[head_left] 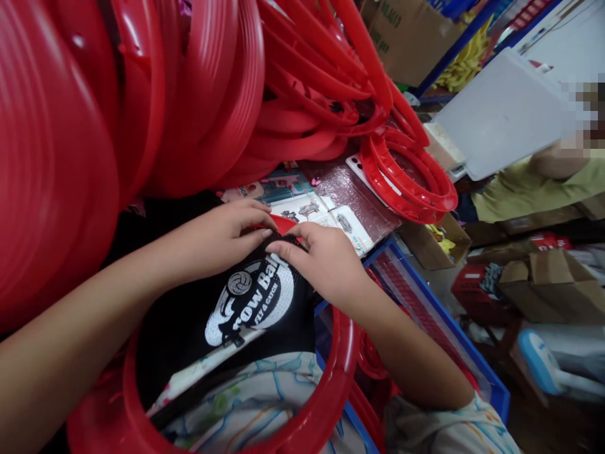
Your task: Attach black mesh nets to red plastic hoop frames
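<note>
Red hoops (212, 94) crowd the room; left hand (222, 236) and right hand (326, 258) pinch the black net (255, 296) at the ring (343, 366)'s far rim.

A red plastic ring (331, 378) is seen low in the head view, and a black net (250, 302) with white print is stretched across it. The far edge of the net is pinched by the left hand (222, 236) and the right hand (326, 258), whose fingertips almost meet on the rim. Many more red rings (302, 82) are piled above and to the left. Printed cards (312, 208) are laid beyond the hands. A blue crate (454, 334) stands at the right.
</note>
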